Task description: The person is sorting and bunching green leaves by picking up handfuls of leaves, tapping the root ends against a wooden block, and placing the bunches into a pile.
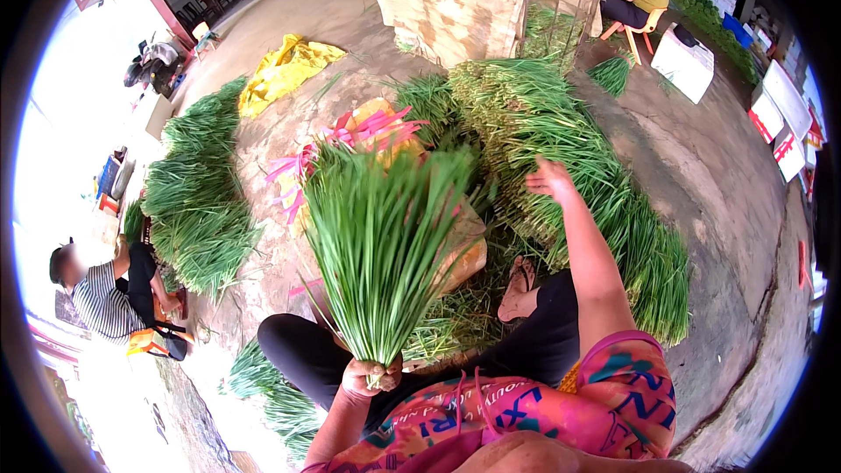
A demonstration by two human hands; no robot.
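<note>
Left hand (357, 376): closed around the butts of one bunch of green stalks (377, 254), fanned forward from the lap; gathered, no tie visible. Right hand (549, 179): fingers spread, near the large heap (556, 127), seemingly left to bunch. Beyond: pink strips (350, 134).

Your left forearm (337, 427) rises from the lower edge, and your left grip (357, 377) is closed tight, low before your lap. Your right arm (592, 258) stretches well forward, your right grip (549, 180) unclosed, fingers pointing left. Your knees are bent and apart.
</note>
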